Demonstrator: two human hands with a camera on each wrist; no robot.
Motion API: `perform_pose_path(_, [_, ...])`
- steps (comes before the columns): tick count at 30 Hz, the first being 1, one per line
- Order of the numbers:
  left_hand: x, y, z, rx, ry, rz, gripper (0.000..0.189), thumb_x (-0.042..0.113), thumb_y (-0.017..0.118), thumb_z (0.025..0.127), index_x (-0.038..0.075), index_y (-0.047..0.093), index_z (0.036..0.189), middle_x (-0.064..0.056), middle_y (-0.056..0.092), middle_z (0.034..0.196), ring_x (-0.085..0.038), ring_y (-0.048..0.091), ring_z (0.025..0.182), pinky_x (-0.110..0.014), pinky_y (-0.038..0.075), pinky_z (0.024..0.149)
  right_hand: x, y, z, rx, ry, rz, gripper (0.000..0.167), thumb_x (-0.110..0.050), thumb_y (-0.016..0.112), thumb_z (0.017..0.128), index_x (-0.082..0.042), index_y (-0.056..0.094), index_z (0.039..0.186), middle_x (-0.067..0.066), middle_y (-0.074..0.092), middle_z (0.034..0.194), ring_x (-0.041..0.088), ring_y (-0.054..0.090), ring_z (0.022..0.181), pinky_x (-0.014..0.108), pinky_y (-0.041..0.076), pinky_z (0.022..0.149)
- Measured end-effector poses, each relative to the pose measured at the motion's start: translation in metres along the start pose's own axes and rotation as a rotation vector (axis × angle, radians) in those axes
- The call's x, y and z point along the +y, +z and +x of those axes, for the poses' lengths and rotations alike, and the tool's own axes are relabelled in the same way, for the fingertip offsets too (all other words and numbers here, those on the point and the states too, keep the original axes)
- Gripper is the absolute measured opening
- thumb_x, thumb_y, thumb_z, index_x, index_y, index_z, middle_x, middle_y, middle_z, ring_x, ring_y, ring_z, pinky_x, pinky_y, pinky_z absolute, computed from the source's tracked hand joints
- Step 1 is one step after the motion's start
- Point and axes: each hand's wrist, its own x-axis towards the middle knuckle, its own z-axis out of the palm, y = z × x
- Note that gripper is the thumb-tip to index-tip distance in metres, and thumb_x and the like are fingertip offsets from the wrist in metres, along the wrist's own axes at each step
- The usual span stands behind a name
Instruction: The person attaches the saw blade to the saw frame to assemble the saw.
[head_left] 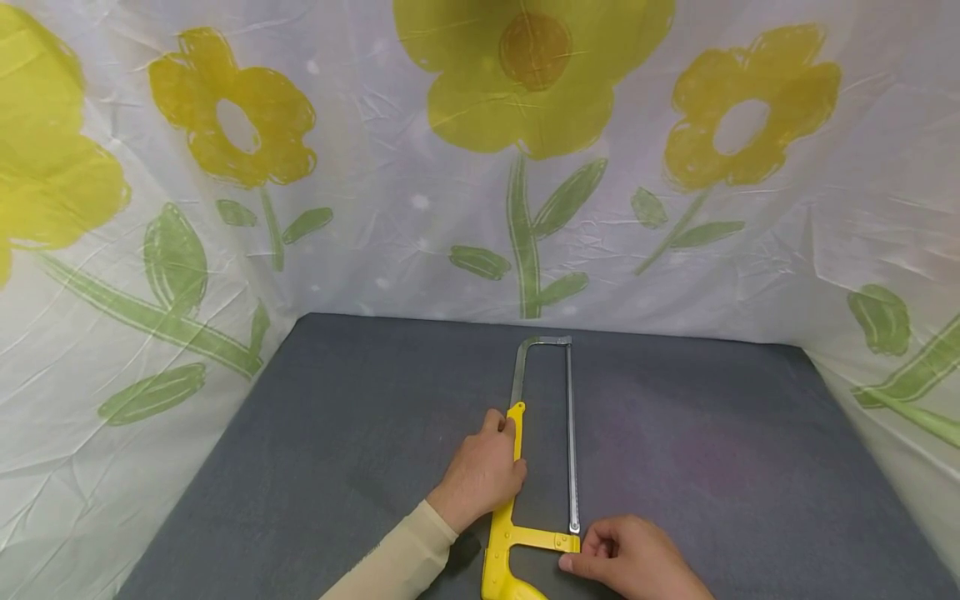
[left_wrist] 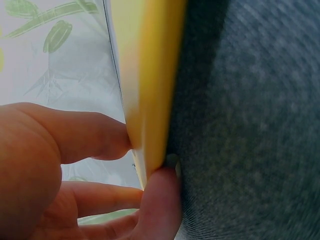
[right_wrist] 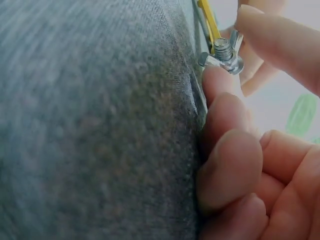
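A hacksaw (head_left: 498, 546) with a yellow handle and a silver front frame lies along the dark table, its handle toward me. My left hand (head_left: 480, 471) grips the yellow bar of its frame, the thumb on one side and the fingers on the other. The silver blade (head_left: 572, 450) runs along the saw's right side. At the blade's near end, my right hand (head_left: 637, 554) holds a metal wing nut (right_wrist: 232, 65) on a threaded bolt (right_wrist: 222, 49) between thumb and fingers. The head view hides the nut behind that hand.
The dark grey tabletop (head_left: 337, 400) ends at white cloth walls (head_left: 390, 208) printed with yellow flowers, at the back and both sides. A small dark shape (head_left: 463, 554) shows beside the left wrist; I cannot tell what it is.
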Motion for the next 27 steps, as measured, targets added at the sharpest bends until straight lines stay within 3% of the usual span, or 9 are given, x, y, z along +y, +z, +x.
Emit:
perform_pose_path(13, [-0.0008, 0.0002, 0.0005, 0.004, 0.009, 0.000, 0.061, 0.021, 0.078, 0.099, -0.006, 0.058, 0.150, -0.016, 0.056, 0.135, -0.012, 0.053, 0.059, -0.020, 0.051, 0.054, 0.0014, 0.0002, 0.0011, -0.017, -0.009, 0.015, 0.032, -0.046, 0.084, 0.090, -0.021, 0.071, 0.075, -0.009, 0.056, 0.064, 0.010, 0.050, 0.059, 0.024, 0.034, 0.052])
perform_pose_path(27, [-0.0016, 0.0015, 0.0000, 0.016, 0.027, 0.001, 0.060, 0.020, 0.077, 0.099, -0.007, 0.058, 0.149, -0.017, 0.056, 0.135, -0.012, 0.051, 0.056, -0.020, 0.048, 0.052, 0.0069, -0.0022, 0.0011, -0.049, -0.107, 0.049, 0.023, -0.035, 0.079, 0.095, -0.020, 0.073, 0.078, -0.010, 0.060, 0.067, 0.003, 0.049, 0.057, 0.023, 0.036, 0.053])
